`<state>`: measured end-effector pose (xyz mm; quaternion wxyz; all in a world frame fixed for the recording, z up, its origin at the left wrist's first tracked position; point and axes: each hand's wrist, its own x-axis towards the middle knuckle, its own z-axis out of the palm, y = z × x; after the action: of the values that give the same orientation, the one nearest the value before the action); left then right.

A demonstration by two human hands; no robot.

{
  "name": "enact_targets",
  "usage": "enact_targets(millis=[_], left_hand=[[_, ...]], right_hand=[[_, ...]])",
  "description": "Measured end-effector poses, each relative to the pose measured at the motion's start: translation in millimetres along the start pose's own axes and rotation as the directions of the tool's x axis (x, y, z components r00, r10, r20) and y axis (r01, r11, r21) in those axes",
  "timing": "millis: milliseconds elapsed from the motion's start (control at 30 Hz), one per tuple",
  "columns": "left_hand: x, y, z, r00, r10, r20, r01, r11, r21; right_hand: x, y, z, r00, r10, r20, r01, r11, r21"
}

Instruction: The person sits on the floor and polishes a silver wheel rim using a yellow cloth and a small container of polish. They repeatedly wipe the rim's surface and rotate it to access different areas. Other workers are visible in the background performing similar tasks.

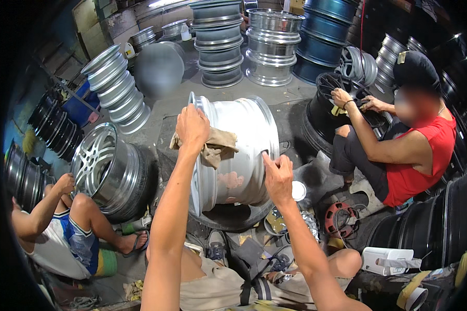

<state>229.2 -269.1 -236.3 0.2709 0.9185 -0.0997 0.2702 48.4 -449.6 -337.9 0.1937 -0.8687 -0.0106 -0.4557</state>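
Note:
A silvery-white wheel rim [241, 150] stands on its side in front of me, resting on a black tyre [218, 222]. At its left edge my left hand [193, 128] is closed round a tan cloth [219, 147], which hangs over the barrel. By the rim's right edge my right hand [279, 176] is closed, its fingertips at a small dark piece against the metal. What that piece is, I cannot make out. A pinkish patch [230, 180] marks the lower barrel.
On the right a person in a red top [423, 160] works on a black rim [342, 98]. At left another person [62, 228] sits by a spoked rim [106, 166]. Stacked rims [218, 46] stand behind. A round white lid [299, 191] and a red reel [340, 218] lie nearby.

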Motion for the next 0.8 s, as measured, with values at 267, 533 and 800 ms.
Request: enact_targets(millis=[267, 533, 800], left_hand=[[-2, -3, 3, 1.000, 0.020, -0.003, -0.020, 1.000, 0.022], [-5, -4, 3, 1.000, 0.008, -0.001, -0.008, 1.000, 0.007], [-3, -1, 2, 1.000, -0.007, 0.015, 0.007, 1.000, -0.007]], right_hand=[[-4, 0, 4, 0.998, 0.056, -0.019, -0.056, 0.998, -0.001], [-19, -10, 1, 0.994, 0.083, -0.068, -0.082, 0.996, 0.023], [-31, -8, -4, 0.991, 0.130, -0.030, -0.128, 0.990, 0.058]])
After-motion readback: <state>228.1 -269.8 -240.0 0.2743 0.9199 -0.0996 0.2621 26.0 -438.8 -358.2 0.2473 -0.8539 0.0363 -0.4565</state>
